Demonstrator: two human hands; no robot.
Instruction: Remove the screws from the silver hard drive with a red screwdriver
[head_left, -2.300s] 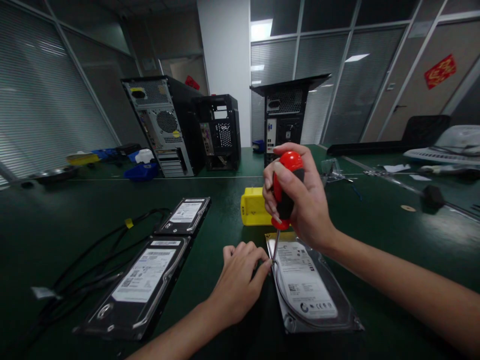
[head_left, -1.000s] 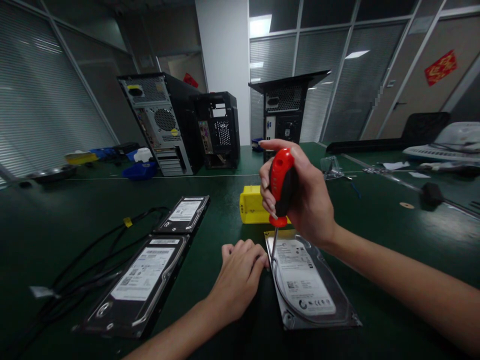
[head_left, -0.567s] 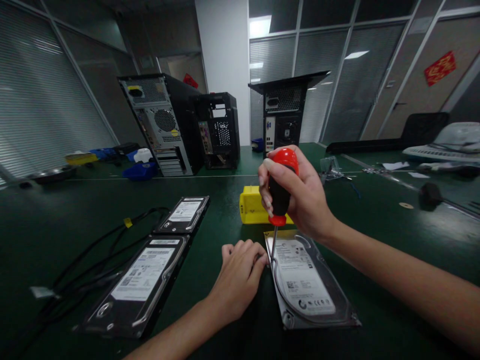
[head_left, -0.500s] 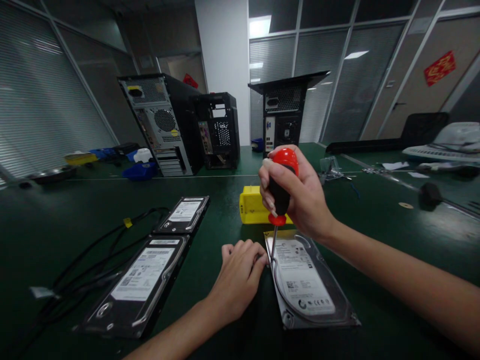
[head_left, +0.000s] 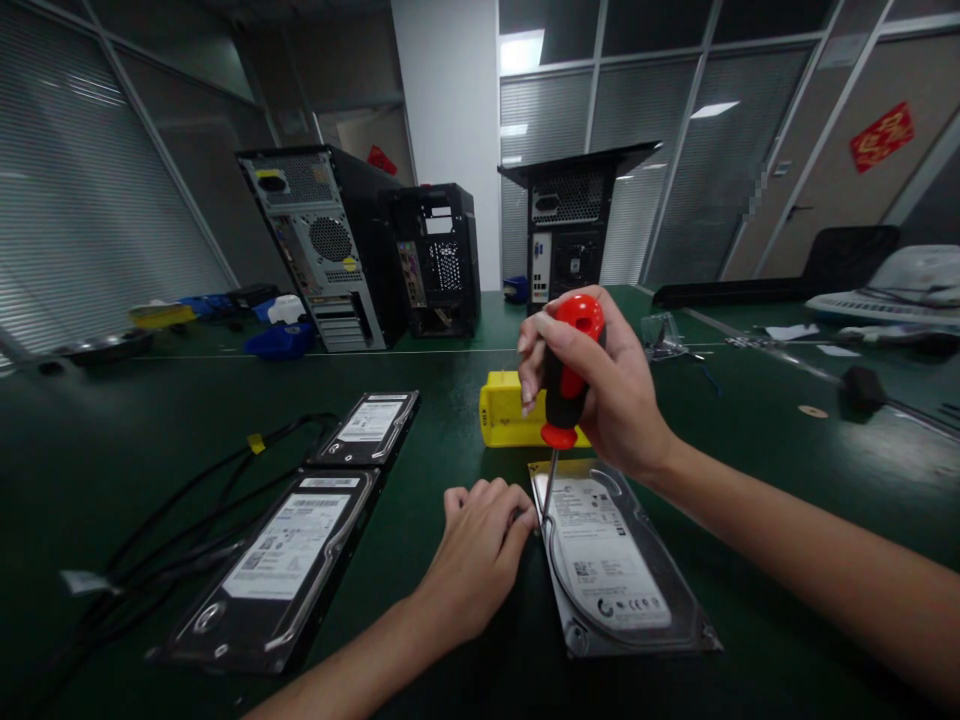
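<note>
A red and black screwdriver (head_left: 566,370) is held upright, slightly tilted, in my right hand (head_left: 619,385). Its metal shaft reaches down to the left edge of a silver hard drive (head_left: 607,560) with a white label. Beside that edge my left hand (head_left: 480,545) rests on the green table, fingers curled, fingertips touching the drive's side; whether it pinches anything there is hidden. Behind the drive sits a yellow bin (head_left: 510,410), partly covered by my right hand. Two more hard drives lie to the left, a nearer one (head_left: 285,550) and a farther one (head_left: 371,425).
Black cables (head_left: 202,475) lie at the left. Computer cases stand at the back: a large one (head_left: 330,250), an open one (head_left: 439,260) and one with a raised panel (head_left: 566,230). A blue bin (head_left: 281,341) is back left, a black mallet head (head_left: 862,390) at right.
My right hand's fingers have loosened and shifted around the screwdriver handle, which has turned and leans slightly more to the right. My left hand and the drives have stayed put.
</note>
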